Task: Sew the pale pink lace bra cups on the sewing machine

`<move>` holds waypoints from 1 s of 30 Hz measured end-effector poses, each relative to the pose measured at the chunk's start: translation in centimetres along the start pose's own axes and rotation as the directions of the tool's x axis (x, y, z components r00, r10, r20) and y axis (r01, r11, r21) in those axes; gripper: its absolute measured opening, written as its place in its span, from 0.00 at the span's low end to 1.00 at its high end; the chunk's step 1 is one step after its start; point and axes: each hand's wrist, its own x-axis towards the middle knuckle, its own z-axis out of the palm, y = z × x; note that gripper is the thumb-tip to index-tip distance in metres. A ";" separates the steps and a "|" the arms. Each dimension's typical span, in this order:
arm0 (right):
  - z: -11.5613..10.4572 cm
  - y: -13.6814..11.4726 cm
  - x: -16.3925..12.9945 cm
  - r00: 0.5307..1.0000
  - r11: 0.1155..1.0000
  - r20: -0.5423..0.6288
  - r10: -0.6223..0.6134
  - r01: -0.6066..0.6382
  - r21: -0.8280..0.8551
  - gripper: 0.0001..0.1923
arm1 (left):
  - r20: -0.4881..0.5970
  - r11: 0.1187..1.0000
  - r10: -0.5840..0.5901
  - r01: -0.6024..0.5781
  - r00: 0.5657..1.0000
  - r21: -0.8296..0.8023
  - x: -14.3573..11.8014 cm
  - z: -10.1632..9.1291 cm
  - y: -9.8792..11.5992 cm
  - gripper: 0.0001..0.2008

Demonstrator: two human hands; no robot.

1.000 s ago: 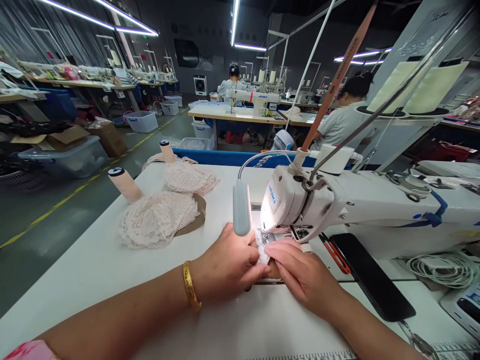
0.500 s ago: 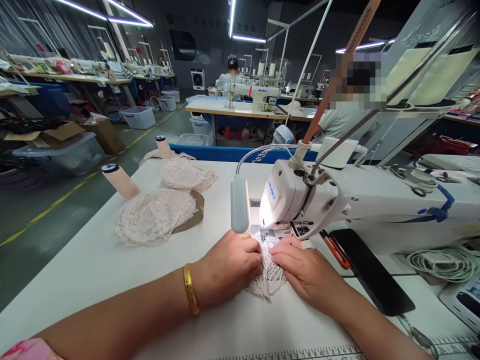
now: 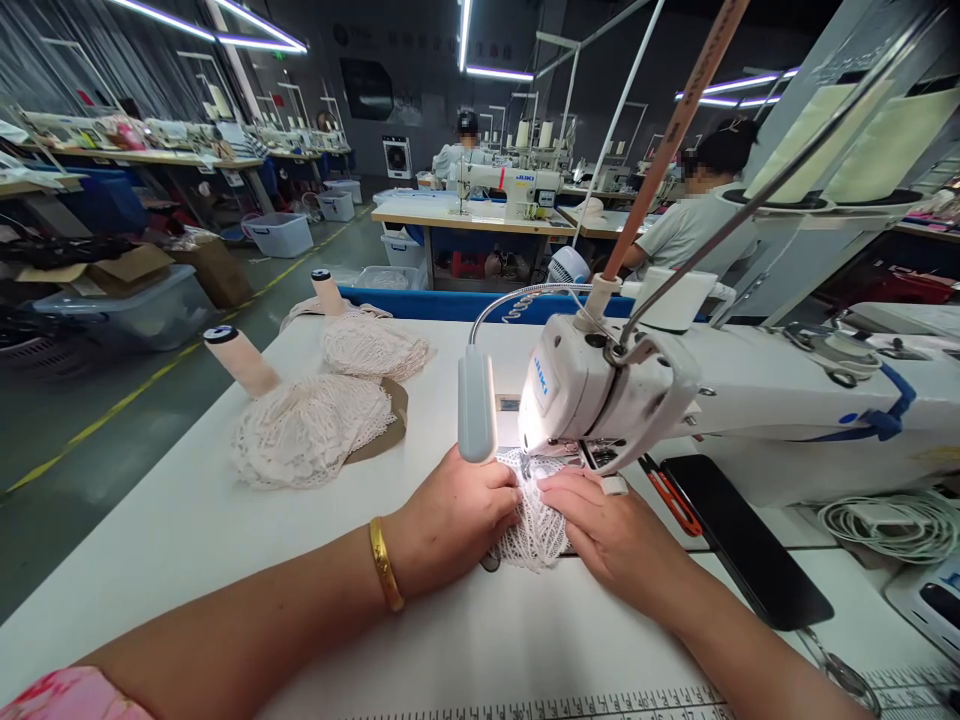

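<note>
Lace piece [image 3: 536, 535] under the needle end of the JUKI sewing machine [image 3: 566, 390], on the bench [image 3: 187, 510]. Left hand [image 3: 469, 510] at its 9 o'clock, fingers curled tight on the lace; right hand [image 3: 619, 525] at 3, fingers together, gripping the opposite edge. Step in hand, by judgement: guiding lace through for stitching. Next move likely calls for feeding evenly toward 12, lace flat, fingertips clear of needle. Counts: one worked piece; one machine head at 1 o'clock; one lamp [image 3: 475, 405] at 11; two lace bundles [image 3: 311, 430] toward 10 and 11; two peach thread cones [image 3: 244, 362] beyond them; one smartphone [image 3: 750, 540] at 3.
</note>
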 end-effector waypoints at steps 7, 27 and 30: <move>0.1 0.1 0.0 1.000 1.000 -0.021 0.021 -0.021 -0.006 0.23 | -0.007 1.000 0.007 -0.007 1.000 0.014 -0.1 0.2 -0.4 0.12; -1.0 -1.1 0.3 0.989 0.978 0.018 -0.145 0.140 0.152 0.14 | 0.081 0.994 0.097 -0.093 0.992 -0.052 -0.8 -0.5 0.9 0.09; -0.7 -1.0 0.3 0.991 0.984 0.011 -0.136 0.134 0.121 0.16 | 0.080 0.995 0.091 -0.089 0.993 -0.034 -0.9 -0.3 0.6 0.08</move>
